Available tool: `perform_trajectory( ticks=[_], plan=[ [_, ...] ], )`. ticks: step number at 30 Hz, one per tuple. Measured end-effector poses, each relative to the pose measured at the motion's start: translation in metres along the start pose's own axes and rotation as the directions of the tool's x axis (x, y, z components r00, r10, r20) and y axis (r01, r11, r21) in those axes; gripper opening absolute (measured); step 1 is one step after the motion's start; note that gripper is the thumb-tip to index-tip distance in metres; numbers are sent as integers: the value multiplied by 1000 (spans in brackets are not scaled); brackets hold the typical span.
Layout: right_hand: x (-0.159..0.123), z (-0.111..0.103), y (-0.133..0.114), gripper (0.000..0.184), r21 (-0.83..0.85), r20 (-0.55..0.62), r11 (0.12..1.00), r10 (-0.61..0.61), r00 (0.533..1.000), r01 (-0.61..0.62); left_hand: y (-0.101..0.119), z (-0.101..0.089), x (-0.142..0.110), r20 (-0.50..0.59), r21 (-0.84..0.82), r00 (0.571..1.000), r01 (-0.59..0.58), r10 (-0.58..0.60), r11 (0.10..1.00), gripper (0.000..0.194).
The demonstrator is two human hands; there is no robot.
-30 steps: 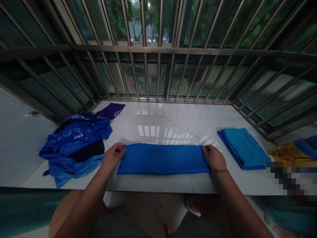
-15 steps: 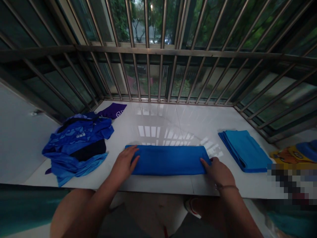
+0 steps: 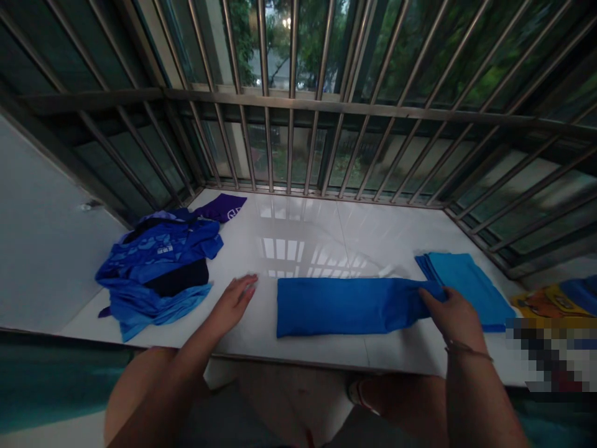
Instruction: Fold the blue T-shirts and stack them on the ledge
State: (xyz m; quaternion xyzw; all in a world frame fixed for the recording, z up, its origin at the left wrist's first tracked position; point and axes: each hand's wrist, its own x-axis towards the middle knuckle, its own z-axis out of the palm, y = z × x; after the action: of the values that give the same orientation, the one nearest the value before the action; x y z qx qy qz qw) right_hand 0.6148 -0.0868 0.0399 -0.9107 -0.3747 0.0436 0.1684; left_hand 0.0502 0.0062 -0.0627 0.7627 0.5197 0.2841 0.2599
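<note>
We take the step in hand to be the moving of a folded cloth toward a finished pile. Our right hand (image 3: 451,316) is closed on the right end of the long, folded royal-blue cloth (image 3: 347,305), thumb and fingers pinching the fabric so that this end lifts a little off the glossy white tiled worktop (image 3: 303,233); the rest of the cloth lies flat, stretching leftward from that hand toward the other. The pinched end sits right at the near edge of the neatly folded stack of lighter blue cloths (image 3: 466,286), which lies just beyond and to the right of the right hand. Our left hand (image 3: 233,303) is open and holds nothing: it rests palm down on the worktop, fingers together and pointing forward and to the right, just short of the cloth's left end and not touching it. Both forearms reach forward from the lower edge of the view, the right wrist wearing a thin bracelet (image 3: 466,351). Further left of the left hand lies a loose heap of blue and dark garments (image 3: 158,274), with a purple cloth (image 3: 221,207) behind it near the metal window bars (image 3: 298,106). By our judgement, the next move calls for a second grip on the free left end, since the long strip may otherwise drag or unfold when carried by one end alone.
</note>
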Motion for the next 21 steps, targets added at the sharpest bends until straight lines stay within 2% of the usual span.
perform_trajectory(
  ticks=[2,4,6,7,9,11,13,14,17,19,21],
  plan=[
    [-16,-5,-30,61,31,-81,995,-94,992,96,4,1,-3,-28,-80,1000,-2,0,997,45],
    [-42,-4,-69,52,63,-92,971,-225,970,231,14,5,-7,-19,-168,1000,-18,15,986,44],
    [-76,7,-113,40,108,-77,914,-384,920,391,26,11,-11,14,-247,999,-32,37,969,45],
    [-96,15,-134,35,133,-76,866,-477,876,483,32,14,-12,33,-262,998,-43,54,964,45],
    [-135,38,-172,31,157,-21,739,-660,751,655,39,21,-14,72,-217,992,-81,99,973,45],
    [-173,65,-199,29,121,140,631,-775,616,766,42,27,-13,117,-104,984,-124,136,987,46],
    [-203,89,-212,25,77,269,554,-812,518,829,42,32,-12,157,3,976,-153,150,988,47],
    [-214,99,-214,23,62,296,525,-822,487,849,42,33,-12,168,41,974,-162,153,986,47],
    [-230,117,-203,20,58,265,465,-860,436,883,41,36,-12,170,93,972,-181,164,979,47],
    [-230,122,-190,19,79,230,426,-887,400,901,42,36,-12,155,102,974,-181,164,978,47],
    [-227,123,-179,19,108,213,370,-915,342,923,43,37,-13,143,108,976,-178,162,978,47]
  ],
)
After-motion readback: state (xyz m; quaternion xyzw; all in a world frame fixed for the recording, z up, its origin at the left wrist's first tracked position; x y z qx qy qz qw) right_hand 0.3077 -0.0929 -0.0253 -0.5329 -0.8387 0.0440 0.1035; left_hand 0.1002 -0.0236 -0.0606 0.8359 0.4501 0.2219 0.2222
